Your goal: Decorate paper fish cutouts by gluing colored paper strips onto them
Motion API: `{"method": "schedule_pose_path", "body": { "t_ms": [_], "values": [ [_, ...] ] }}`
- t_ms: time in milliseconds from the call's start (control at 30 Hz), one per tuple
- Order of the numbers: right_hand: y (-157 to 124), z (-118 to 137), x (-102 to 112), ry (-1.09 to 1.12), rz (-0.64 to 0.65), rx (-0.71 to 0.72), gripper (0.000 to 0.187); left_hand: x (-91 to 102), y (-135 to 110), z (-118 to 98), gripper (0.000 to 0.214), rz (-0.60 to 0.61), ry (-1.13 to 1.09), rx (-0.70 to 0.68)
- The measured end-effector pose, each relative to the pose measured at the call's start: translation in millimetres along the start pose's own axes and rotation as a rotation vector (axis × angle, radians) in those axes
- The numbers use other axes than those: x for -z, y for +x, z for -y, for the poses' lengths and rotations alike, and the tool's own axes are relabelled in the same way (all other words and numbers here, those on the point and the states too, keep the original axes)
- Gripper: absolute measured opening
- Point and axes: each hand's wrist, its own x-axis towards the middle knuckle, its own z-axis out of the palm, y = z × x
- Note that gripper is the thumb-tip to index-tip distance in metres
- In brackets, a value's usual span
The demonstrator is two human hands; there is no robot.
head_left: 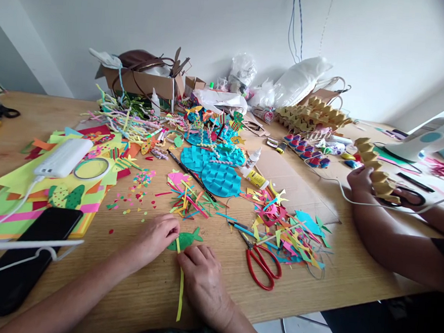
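A green paper fish (188, 238) lies on the table in front of me, its tail pointing up and to the right. Across its left part runs a narrow yellow paper strip (180, 298), which hangs down toward the table's front edge. My left hand (162, 233) is closed, with its fingertips pinching the strip's upper end over the fish. Just below the fish, my right hand (204, 277) is curled with its fingertips at the strip's edge; its thumb is partly hidden. Red-handled scissors (263, 267) rest to the right of my hands.
Paper scraps (286, 232) are piled behind the scissors. Blue paper discs (221, 180), a black pen (191, 174) and glue bottles (257, 179) lie farther back. A black phone (29, 259) is at left. On the right, another person's hand (361, 180) holds an egg-carton piece (380, 182) beside black scissors.
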Motion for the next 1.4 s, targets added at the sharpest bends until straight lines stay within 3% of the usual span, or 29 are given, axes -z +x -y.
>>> {"method": "schedule_pose_path", "body": {
  "t_ms": [1400],
  "values": [
    [-1.9,0.3,-2.3,-0.015,0.041,-0.015,0.005,-1.6,0.2,-1.6,0.018,-0.026,0.04,-0.029]
  ]
}}
